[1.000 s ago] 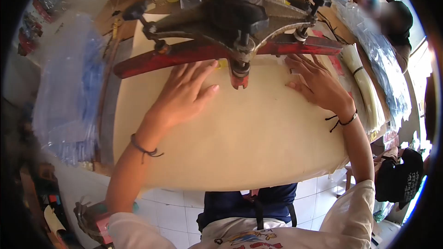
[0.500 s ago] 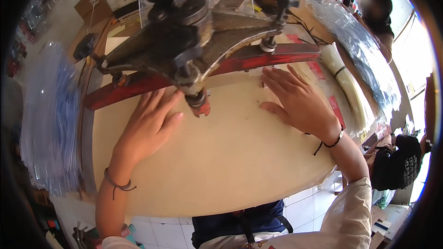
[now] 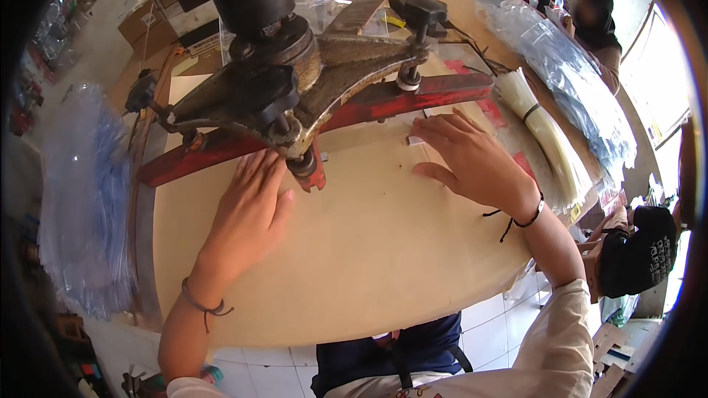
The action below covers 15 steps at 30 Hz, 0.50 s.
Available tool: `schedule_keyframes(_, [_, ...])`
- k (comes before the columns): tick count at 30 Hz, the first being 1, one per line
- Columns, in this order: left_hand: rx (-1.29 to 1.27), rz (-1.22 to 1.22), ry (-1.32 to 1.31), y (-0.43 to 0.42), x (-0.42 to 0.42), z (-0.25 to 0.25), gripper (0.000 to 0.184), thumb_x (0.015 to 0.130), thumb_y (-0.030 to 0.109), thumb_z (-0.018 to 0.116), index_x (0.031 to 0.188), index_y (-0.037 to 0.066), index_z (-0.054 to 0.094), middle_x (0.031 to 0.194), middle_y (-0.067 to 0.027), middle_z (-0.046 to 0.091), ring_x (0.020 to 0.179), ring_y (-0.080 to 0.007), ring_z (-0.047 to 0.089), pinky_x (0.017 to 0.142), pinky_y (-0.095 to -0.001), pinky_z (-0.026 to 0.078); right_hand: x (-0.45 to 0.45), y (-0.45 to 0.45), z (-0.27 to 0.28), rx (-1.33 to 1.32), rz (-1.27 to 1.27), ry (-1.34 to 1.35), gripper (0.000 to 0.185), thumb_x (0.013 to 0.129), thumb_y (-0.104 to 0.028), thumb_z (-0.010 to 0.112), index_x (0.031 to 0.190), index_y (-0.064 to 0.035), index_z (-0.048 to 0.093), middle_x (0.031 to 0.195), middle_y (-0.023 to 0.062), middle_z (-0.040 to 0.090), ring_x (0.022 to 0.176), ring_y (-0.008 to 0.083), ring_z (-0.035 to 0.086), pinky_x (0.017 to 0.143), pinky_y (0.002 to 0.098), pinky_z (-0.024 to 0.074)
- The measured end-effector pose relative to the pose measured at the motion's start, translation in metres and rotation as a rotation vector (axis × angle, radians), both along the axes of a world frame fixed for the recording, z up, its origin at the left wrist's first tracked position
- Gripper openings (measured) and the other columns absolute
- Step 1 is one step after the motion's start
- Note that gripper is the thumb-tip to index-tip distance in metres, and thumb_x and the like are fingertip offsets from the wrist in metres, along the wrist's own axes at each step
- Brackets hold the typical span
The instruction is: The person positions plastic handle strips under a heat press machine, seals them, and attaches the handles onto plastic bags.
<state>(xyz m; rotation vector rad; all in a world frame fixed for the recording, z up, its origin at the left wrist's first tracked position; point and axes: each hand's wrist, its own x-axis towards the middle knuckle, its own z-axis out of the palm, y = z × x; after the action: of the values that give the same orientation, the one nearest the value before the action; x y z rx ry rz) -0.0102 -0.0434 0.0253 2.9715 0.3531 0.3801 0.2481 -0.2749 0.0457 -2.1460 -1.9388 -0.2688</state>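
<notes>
A wide cream-coloured sheet [image 3: 354, 265] lies flat under a press with a long red bar [image 3: 383, 103] across it. My left hand [image 3: 247, 217] rests palm down on the sheet, fingers stretched out and close together. Its fingertips reach the bar's near edge, left of the forked red piece [image 3: 313, 177] hanging from the press head. Farther right, my right hand [image 3: 483, 162] lies palm down with its fingers extended and thumb apart. Near its fingertips, a small pale piece [image 3: 415, 141] shows on the sheet. Neither hand grasps anything.
The metal press head [image 3: 302, 96] with black knobs hangs over the sheet. Clear plastic sheets [image 3: 85, 199] are stacked at left. On the right lie a banded bundle of pale strips [image 3: 542, 125] and more clear plastic [image 3: 557, 74]. A person [image 3: 594, 29] is at upper right.
The view has shifted slightly, so the press appears farther left. My left hand has slid right, closer to the forked piece, with its fingers closer together. My right hand stays flat on the sheet.
</notes>
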Motion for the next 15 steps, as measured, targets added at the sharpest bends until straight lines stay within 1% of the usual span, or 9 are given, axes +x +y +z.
schedule_keyframes(1, [-0.019,0.003,0.000,0.001,0.001,0.000,0.049,0.100,0.018,0.052,0.143,-0.004,0.044,0.145,-0.0241,0.049,0.138,-0.0403,0.043,0.121,-0.0496,0.029,0.000,0.000,0.000,0.017,-0.004,-0.032,0.050,0.097,-0.041,0.062,0.126,-0.0008,0.062,0.130,0.0146,0.062,0.124,0.0306,0.055,0.111,0.0442,0.0393])
schedule_keyframes(3, [-0.059,0.011,-0.004,0.004,0.001,0.001,0.050,0.100,0.019,0.052,0.144,-0.003,0.043,0.145,-0.0246,0.050,0.138,-0.0393,0.045,0.121,-0.0498,0.029,-0.003,0.002,0.004,-0.020,-0.009,0.034,0.049,0.097,-0.039,0.063,0.129,-0.0021,0.061,0.130,0.0147,0.062,0.123,0.0330,0.054,0.110,0.0442,0.0399])
schedule_keyframes(4, [-0.047,0.011,-0.014,0.004,0.001,0.000,0.050,0.100,0.019,0.052,0.144,-0.003,0.044,0.145,-0.0245,0.050,0.138,-0.0392,0.045,0.121,-0.0497,0.029,-0.005,0.003,0.007,-0.038,-0.011,0.064,0.048,0.097,-0.039,0.063,0.130,-0.0028,0.061,0.130,0.0148,0.061,0.123,0.0342,0.053,0.109,0.0442,0.0402])
schedule_keyframes(6, [-0.020,0.016,-0.036,0.003,0.003,-0.005,0.049,0.100,0.019,0.052,0.144,-0.001,0.045,0.145,-0.0245,0.050,0.138,-0.0388,0.045,0.120,-0.0494,0.030,-0.006,0.002,0.008,-0.039,-0.033,0.042,0.048,0.097,-0.038,0.065,0.129,-0.0034,0.062,0.127,0.0150,0.062,0.119,0.0337,0.054,0.107,0.0441,0.0410])
schedule_keyframes(7, [0.007,-0.001,-0.053,0.005,0.003,-0.009,0.045,0.099,0.021,0.054,0.140,0.002,0.050,0.145,-0.0234,0.050,0.136,-0.0400,0.046,0.120,-0.0506,0.030,-0.007,0.003,0.008,-0.037,-0.038,0.034,0.047,0.096,-0.038,0.065,0.128,-0.0037,0.062,0.125,0.0151,0.062,0.118,0.0334,0.054,0.107,0.0440,0.0413])
schedule_keyframes(10, [0.044,-0.018,-0.105,0.004,0.005,-0.015,0.041,0.098,0.022,0.056,0.134,0.004,0.056,0.142,-0.0223,0.052,0.133,-0.0407,0.048,0.118,-0.0527,0.031,-0.013,0.007,0.008,-0.002,-0.073,0.040,0.046,0.095,-0.037,0.067,0.126,-0.0039,0.063,0.122,0.0162,0.063,0.118,0.0338,0.054,0.106,0.0435,0.0416])
schedule_keyframes(11, [-0.013,-0.030,-0.139,0.000,0.007,-0.009,0.039,0.097,0.024,0.058,0.131,0.003,0.059,0.139,-0.0208,0.053,0.132,-0.0406,0.048,0.116,-0.0535,0.032,-0.013,0.008,0.003,-0.001,-0.097,0.045,0.045,0.095,-0.036,0.068,0.124,-0.0031,0.063,0.126,0.0168,0.060,0.119,0.0343,0.054,0.106,0.0433,0.0418])
schedule_keyframes(14, [-0.081,-0.083,-0.179,0.002,0.009,-0.007,0.041,0.096,0.024,0.060,0.131,0.003,0.060,0.136,-0.0195,0.055,0.131,-0.0397,0.048,0.115,-0.0527,0.033,-0.019,0.011,0.005,-0.037,-0.167,0.043,0.044,0.095,-0.035,0.067,0.124,-0.0026,0.062,0.130,0.0176,0.057,0.118,0.0350,0.053,0.105,0.0443,0.0426])
schedule_keyframes(15, [-0.060,-0.081,-0.195,0.004,0.008,-0.011,0.042,0.096,0.025,0.061,0.132,0.003,0.059,0.139,-0.0191,0.055,0.131,-0.0402,0.048,0.114,-0.0542,0.032,-0.021,0.011,0.007,-0.059,-0.186,0.061,0.044,0.095,-0.035,0.067,0.125,-0.0023,0.062,0.131,0.0183,0.056,0.120,0.0356,0.053,0.105,0.0446,0.0424])
